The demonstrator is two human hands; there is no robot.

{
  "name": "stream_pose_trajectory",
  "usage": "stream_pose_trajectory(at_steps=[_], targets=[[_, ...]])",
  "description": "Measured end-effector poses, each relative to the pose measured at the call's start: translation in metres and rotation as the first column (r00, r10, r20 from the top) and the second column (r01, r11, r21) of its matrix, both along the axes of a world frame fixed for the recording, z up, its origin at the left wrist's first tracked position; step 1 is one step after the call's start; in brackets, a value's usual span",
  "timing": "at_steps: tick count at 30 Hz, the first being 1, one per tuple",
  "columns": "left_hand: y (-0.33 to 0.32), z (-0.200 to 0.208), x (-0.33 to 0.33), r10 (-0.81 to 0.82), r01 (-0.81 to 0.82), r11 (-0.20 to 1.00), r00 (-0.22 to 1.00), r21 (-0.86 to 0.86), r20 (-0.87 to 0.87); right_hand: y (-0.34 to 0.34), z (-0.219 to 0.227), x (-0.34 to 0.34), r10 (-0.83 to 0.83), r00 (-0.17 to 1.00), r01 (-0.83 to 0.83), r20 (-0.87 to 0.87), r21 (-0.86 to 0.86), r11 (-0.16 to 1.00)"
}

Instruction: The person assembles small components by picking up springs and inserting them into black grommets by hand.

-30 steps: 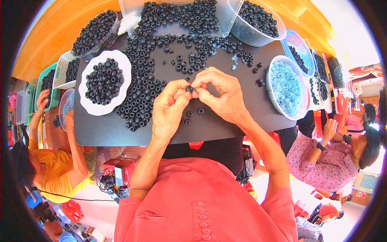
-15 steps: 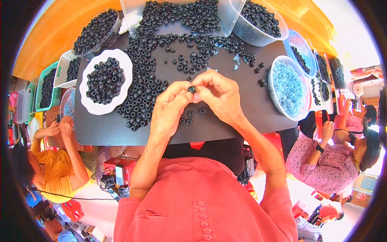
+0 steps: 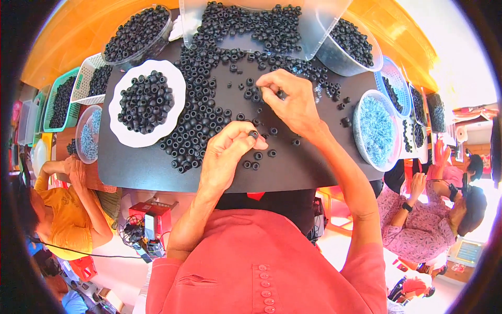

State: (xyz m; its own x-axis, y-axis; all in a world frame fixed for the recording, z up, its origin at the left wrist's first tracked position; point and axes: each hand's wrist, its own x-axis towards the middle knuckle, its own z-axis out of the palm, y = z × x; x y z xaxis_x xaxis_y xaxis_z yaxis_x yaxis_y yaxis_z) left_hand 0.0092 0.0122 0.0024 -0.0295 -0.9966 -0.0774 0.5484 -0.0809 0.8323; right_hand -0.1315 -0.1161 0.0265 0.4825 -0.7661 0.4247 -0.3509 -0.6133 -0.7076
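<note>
My left hand (image 3: 226, 154) is closed, pinching a small black bead-like piece (image 3: 253, 134) with a round hole between thumb and fingers. Higher over the table and to the right, my right hand (image 3: 294, 102) is closed too, its thumb and forefinger near some loose black pieces. Something dark shows between its curled fingers; I cannot tell whether it is held or lies behind them. Several single pieces (image 3: 258, 155) lie below my hands. To the left spreads a heap of the same black pieces (image 3: 201, 123).
A scalloped white plate (image 3: 119, 128) of black pieces stands left. A clear bin (image 3: 320, 26) tips out more at the back, between two tubs. A bowl of pale blue coiled springs (image 3: 376, 131) stands right. Co-workers sit at both sides.
My hands, together over one piece before, have parted. The right has moved up and to the right; the left has come slightly down and keeps a piece. The view has shifted a little.
</note>
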Motion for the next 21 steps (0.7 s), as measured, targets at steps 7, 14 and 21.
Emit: stream_pose_trajectory(at_steps=[7,14,21], targets=[[0.001,-0.004,-0.001,-0.018,0.018,1.000,0.999,0.001,-0.040,-0.020,-0.001,0.037,-0.032,0.830,-0.200,-0.556,-0.352,0.915],[0.000,-0.008,-0.001,-0.022,0.022,1.000,0.999,-0.008,-0.038,-0.016,-0.007,0.041,-0.033,0.908,-0.134,-0.417,-0.366,0.921],[-0.001,-0.001,0.001,0.015,-0.016,1.000,1.000,-0.012,-0.023,0.030,0.020,-0.001,0.012,0.963,-0.192,0.270,0.652,0.734]])
